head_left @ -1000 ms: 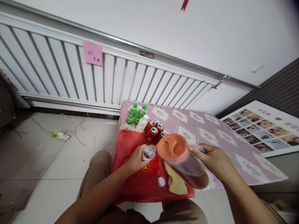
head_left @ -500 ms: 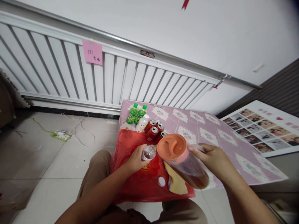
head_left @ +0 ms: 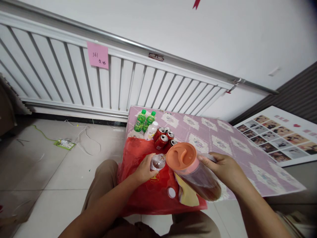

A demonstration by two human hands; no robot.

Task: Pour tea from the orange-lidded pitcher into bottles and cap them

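Note:
My left hand (head_left: 144, 170) is wrapped round a clear plastic bottle (head_left: 158, 161) with its mouth uncapped. My right hand (head_left: 221, 167) grips the handle of a pitcher (head_left: 201, 182) holding brown liquid. The pitcher is tilted to the left, and its orange lid (head_left: 182, 156) is close beside the bottle's mouth. Whether liquid is flowing I cannot make out. Below them, a white bottle cap (head_left: 171, 192) and a yellow cloth (head_left: 187, 193) lie on the red plastic bag (head_left: 141, 201) spread over the table.
Behind my hands, several red cans (head_left: 161, 141), a white bottle (head_left: 151, 131) and two green bottles (head_left: 140, 121) stand together on the patterned tablecloth (head_left: 230, 159). A radiator (head_left: 119, 82) runs along the wall. At right leans a photo board (head_left: 282, 138); a power strip (head_left: 64, 144) lies on the floor.
The pitcher's lid end has shifted very slightly left, with my right hand following. The bottle and my left hand hold their place.

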